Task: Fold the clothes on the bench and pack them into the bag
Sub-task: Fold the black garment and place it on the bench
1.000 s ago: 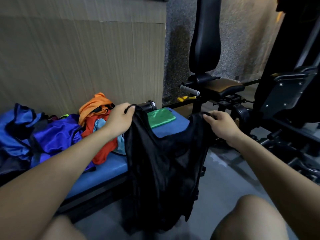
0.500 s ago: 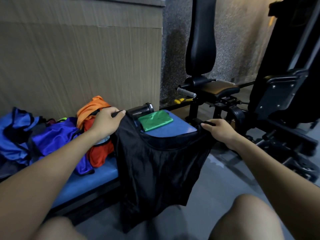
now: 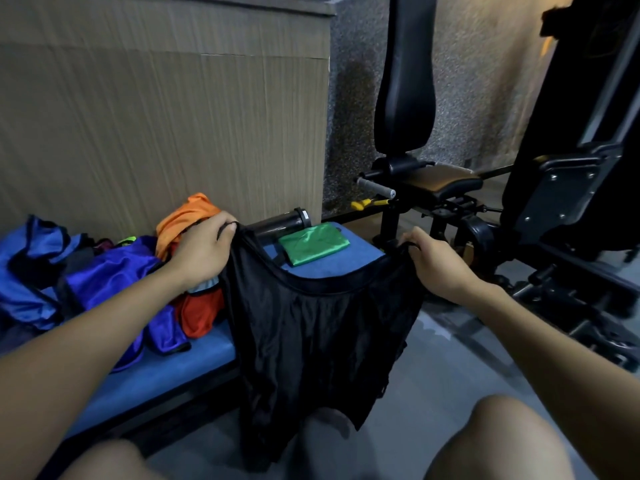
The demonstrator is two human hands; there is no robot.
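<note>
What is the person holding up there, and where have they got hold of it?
A black sleeveless top, held by its two shoulder straps: the left hand grips one, the right hand the other.

**Nothing readable here**

Looked all over for text, no luck. The only candidate is the black bottle (image 3: 282, 223) lying at the far side of the tabletop (image 3: 194, 358): there's a small white label on its cap end, but it's too tiny and blurry to make out. No print, logo or number on the black garment (image 3: 311, 341) or the green folded cloth (image 3: 313, 244) either.
</note>
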